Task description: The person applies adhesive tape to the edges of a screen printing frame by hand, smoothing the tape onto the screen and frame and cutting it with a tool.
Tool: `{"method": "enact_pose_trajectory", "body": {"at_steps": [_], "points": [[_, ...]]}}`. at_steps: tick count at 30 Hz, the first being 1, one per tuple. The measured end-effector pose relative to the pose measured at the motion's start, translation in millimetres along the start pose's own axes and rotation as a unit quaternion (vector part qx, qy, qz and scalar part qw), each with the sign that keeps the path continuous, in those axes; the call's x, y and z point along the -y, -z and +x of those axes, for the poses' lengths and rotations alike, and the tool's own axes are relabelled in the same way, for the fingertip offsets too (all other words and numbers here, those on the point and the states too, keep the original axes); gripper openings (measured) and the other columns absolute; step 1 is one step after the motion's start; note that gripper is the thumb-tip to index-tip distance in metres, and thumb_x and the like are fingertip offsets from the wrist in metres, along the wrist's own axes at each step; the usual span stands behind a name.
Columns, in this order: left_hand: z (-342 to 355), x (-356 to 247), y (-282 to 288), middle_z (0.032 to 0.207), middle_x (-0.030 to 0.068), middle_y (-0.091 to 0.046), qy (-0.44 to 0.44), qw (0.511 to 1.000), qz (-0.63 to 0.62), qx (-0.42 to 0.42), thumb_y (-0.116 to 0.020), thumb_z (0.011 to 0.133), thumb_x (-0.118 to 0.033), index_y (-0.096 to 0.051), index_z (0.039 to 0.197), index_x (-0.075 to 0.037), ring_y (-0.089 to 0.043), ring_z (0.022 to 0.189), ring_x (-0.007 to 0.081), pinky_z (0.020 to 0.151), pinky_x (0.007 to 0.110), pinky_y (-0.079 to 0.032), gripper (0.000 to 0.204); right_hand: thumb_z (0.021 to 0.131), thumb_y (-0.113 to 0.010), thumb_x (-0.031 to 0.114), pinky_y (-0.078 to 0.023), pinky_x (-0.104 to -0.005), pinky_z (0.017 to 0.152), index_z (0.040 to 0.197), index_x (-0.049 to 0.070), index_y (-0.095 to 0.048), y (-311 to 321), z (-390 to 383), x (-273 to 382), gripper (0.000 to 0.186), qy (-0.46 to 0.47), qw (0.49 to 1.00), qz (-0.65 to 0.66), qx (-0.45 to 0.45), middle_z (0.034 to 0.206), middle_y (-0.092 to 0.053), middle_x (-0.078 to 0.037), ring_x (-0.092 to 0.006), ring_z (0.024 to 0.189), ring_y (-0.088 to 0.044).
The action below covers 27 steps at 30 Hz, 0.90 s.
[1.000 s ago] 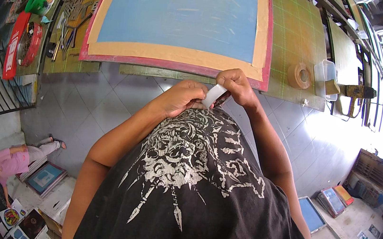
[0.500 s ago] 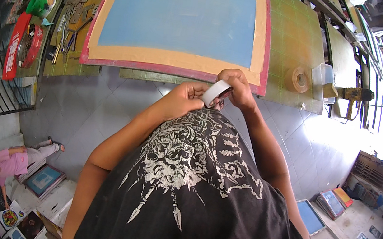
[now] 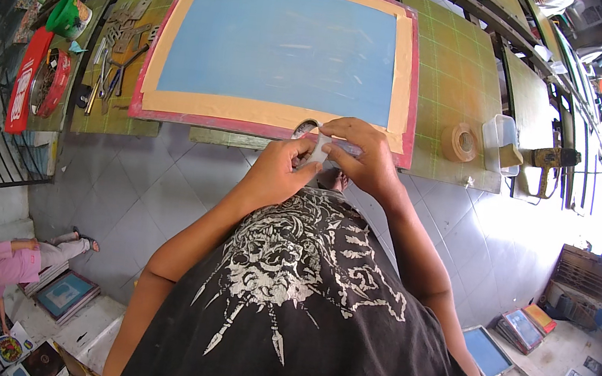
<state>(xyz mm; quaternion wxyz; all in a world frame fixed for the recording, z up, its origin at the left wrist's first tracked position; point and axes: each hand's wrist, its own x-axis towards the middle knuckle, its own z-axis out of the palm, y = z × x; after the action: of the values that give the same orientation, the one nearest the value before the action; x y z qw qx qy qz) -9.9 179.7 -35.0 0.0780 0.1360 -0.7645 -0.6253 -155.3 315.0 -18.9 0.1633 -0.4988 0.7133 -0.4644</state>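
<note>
My left hand (image 3: pixel 277 170) grips a roll of whitish tape (image 3: pixel 320 150) at the near edge of a screen printing frame. My right hand (image 3: pixel 369 157) is closed at the roll's other side, thumb and fingers pinching the tape, with a pale strip showing by the thumb. Part of the roll is hidden behind my fingers. Just beyond both hands lies the screen frame (image 3: pixel 281 46), its blue mesh bordered by tan tape and a pinkish-red rim. Whitish streaks show on the mesh.
Right of the screen, a brown tape roll (image 3: pixel 460 142), a clear plastic tub (image 3: pixel 502 131) and a yellow-black power tool (image 3: pixel 554 156) rest on the tables. Left are metal tools (image 3: pixel 116 64), a green bucket (image 3: pixel 69 15) and a red tin (image 3: pixel 50 86). A person in pink (image 3: pixel 10 263) is at lower left.
The tape roll has turned between my hands, and a pale strip now shows by my right thumb. My right hand has shifted lower. Whitish streaks now show on the mesh.
</note>
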Motion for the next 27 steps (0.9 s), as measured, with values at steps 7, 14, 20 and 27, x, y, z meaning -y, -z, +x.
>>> {"method": "enact_pose_trajectory", "body": {"at_steps": [7, 14, 20, 27], "points": [[-1, -15, 6, 0.069, 0.0104, -0.06, 0.009, 0.997, 0.075, 0.029, -0.069, 0.085, -0.013, -0.064, 0.094, 0.006, -0.05, 0.06, 0.014, 0.058, 0.032, -0.042, 0.022, 0.079, -0.067, 0.003, -0.054, -0.0393, 0.08, 0.095, 0.0, -0.069, -12, -3, -8, 0.017, 0.091, 0.99, -0.089, -0.068, 0.095, -0.071, -0.014, -0.032, 0.086, -0.068], [-2, -17, 3, 0.071, 0.0113, -0.062, -0.013, 0.997, 0.074, 0.004, -0.068, 0.085, -0.012, -0.063, 0.097, 0.008, -0.051, 0.061, 0.0153, 0.059, 0.033, -0.044, 0.023, 0.081, -0.061, -0.002, -0.051, -0.0431, 0.077, 0.095, -0.001, -0.057, -21, -2, -15, 0.014, 0.158, 0.975, -0.141, -0.066, 0.092, -0.062, -0.015, -0.0346, 0.086, -0.061], [2, -21, 10, 0.075, 0.0125, -0.066, 0.049, 0.996, 0.069, -0.023, -0.067, 0.087, -0.012, -0.065, 0.1, 0.008, -0.054, 0.064, 0.014, 0.061, 0.033, -0.045, 0.024, 0.088, -0.057, 0.002, -0.049, -0.0405, 0.079, 0.1, -0.001, -0.054, -9, -2, -6, 0.013, -0.04, 0.999, 0.018, 0.023, 0.097, -0.06, -0.018, -0.0338, 0.089, -0.059], [13, -11, 3, 0.078, 0.0137, -0.069, 0.025, 0.995, 0.092, -0.009, -0.066, 0.089, -0.014, -0.066, 0.108, 0.006, -0.063, 0.067, 0.016, 0.063, 0.032, -0.048, 0.028, 0.089, -0.062, 0.008, -0.046, -0.0297, 0.075, 0.094, -0.001, -0.056, 7, 8, -15, 0.012, -0.029, 0.998, 0.017, 0.054, 0.084, -0.061, -0.008, -0.0155, 0.08, -0.056]]}}
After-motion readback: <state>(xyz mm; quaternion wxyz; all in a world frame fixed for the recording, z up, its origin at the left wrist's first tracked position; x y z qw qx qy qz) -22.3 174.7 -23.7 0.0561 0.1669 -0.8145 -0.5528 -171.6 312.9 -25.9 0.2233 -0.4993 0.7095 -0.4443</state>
